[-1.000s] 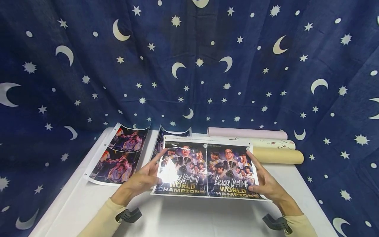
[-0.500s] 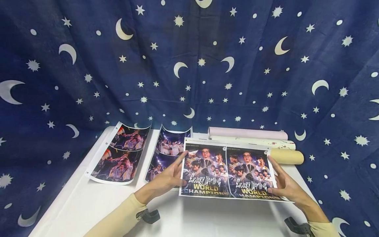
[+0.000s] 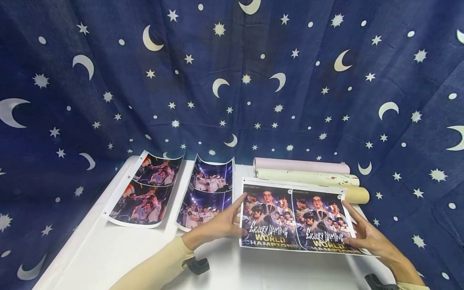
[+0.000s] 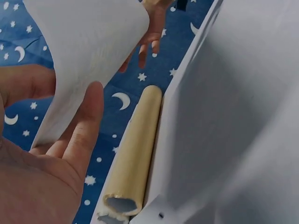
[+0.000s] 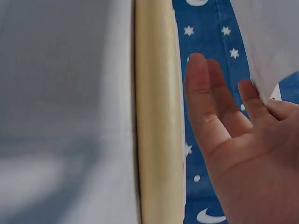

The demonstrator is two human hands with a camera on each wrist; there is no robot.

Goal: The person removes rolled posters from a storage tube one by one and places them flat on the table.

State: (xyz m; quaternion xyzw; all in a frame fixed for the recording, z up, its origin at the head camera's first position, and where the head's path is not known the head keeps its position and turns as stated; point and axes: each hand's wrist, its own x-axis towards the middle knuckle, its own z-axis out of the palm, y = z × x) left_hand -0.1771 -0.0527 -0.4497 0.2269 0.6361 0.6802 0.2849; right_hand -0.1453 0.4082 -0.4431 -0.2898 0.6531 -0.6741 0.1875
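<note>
Between both hands hangs a glossy poster [image 3: 269, 231] with two identical panels reading "Edward Gaming World Champions", raised above the white table. My left hand [image 3: 226, 225] pinches its left edge, with the thumb on the printed front. At the opposite edge, my right hand [image 3: 369, 237] pinches it the same way. The plain white back of the poster [image 4: 93, 42] faces the left wrist view, where the left hand [image 4: 46, 172] holds its side. In the right wrist view, some fingers of the right hand [image 5: 252, 144] extend apart from the sheet.
Two more posters lie on the white table [image 3: 90, 249]: a red-toned one [image 3: 145, 197] at far left and a purple-toned one [image 3: 203, 197] beside it. Behind the held poster lie a pink roll [image 3: 301, 164], a floral cream roll [image 3: 308, 176] and a yellow roll [image 3: 357, 195]. A starry curtain [image 3: 232, 96] hangs behind.
Both hands have carried the poster to the right and slightly nearer the front. It has moved off the purple-toned poster and now overlaps the rolls from this viewpoint.
</note>
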